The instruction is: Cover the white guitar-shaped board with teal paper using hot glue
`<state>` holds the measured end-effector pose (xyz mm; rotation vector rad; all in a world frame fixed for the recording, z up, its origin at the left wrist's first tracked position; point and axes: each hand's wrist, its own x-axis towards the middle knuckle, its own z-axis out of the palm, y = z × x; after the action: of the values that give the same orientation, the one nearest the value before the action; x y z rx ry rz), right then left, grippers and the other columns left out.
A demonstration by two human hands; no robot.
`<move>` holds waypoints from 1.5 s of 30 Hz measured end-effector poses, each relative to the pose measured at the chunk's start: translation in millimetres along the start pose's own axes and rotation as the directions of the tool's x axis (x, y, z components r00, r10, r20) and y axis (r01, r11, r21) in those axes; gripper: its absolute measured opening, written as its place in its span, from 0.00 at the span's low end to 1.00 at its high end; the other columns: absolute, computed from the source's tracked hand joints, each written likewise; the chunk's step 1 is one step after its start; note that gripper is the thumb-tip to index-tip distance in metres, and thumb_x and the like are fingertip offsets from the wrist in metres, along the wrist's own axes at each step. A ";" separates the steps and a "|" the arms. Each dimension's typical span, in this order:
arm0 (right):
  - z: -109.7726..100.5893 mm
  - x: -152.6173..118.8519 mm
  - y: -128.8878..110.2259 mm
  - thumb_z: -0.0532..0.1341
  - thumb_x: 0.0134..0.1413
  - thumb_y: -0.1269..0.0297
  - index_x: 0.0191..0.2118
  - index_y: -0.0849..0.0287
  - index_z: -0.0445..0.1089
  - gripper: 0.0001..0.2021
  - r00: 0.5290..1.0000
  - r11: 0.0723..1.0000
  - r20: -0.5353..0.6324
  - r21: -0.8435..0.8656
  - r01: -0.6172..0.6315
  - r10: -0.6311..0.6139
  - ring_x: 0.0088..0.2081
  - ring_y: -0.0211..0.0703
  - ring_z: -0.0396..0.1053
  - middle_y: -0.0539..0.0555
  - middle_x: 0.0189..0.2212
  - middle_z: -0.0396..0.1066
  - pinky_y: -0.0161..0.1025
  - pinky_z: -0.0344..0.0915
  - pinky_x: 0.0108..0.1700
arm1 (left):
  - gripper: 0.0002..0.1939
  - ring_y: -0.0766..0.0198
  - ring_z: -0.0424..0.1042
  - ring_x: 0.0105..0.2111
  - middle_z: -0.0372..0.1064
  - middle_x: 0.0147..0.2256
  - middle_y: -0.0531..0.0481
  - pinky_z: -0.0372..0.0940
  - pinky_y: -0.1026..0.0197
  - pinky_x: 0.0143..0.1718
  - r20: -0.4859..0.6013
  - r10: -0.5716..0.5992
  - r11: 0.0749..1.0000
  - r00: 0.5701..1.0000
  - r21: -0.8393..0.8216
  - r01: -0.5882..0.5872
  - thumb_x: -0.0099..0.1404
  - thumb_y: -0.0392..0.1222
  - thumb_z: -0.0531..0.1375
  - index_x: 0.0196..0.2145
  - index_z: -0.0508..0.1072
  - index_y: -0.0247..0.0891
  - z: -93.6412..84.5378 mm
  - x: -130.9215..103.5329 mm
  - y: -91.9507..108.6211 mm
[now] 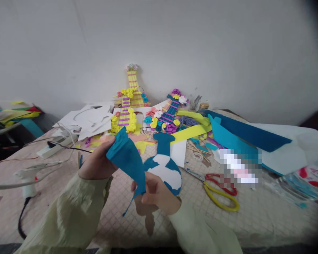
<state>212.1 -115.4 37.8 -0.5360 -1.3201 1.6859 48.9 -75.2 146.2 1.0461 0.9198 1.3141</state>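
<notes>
My left hand (pixel 99 160) grips the upper, folded end of a strip of blue crepe paper (pixel 128 153) above the table. Lower down, my right hand (pixel 159 192) pinches the strip's narrow end, where a thin twisted tail dangles below the fingers. Just behind my right hand lies a guitar-shaped cutout (pixel 165 176), its neck blue and its round body white with blue patches around the edge. To its right, scissors (pixel 217 192) with one red and one yellow handle rest on the table, blades pointing at the cutout.
Decorated paper guitars (pixel 125 113) lean near the wall, with paper flowers on them. White paper scraps (pixel 92 121) and a power strip (pixel 57 143) lie left, near a white glue gun (pixel 28 180). Blue sheets (pixel 249 132) and a plastic-wrapped pack (pixel 304 181) are on the right.
</notes>
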 end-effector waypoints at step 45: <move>-113.8 12.6 -17.3 0.59 0.45 0.56 0.27 0.62 0.71 0.12 0.840 0.694 -0.537 -0.634 -0.341 -0.079 0.16 0.36 0.63 0.51 0.18 0.70 0.34 0.59 0.20 | 0.16 0.67 0.62 0.20 0.62 0.17 0.54 0.53 0.65 0.22 0.384 -0.207 0.439 0.900 0.858 -0.265 0.51 0.52 0.60 0.25 0.74 0.34 10.8 91.9 -129.2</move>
<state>300.8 -43.6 17.9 -1.4862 -1.4928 0.9292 103.1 19.4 30.6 2.1170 1.2715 0.4276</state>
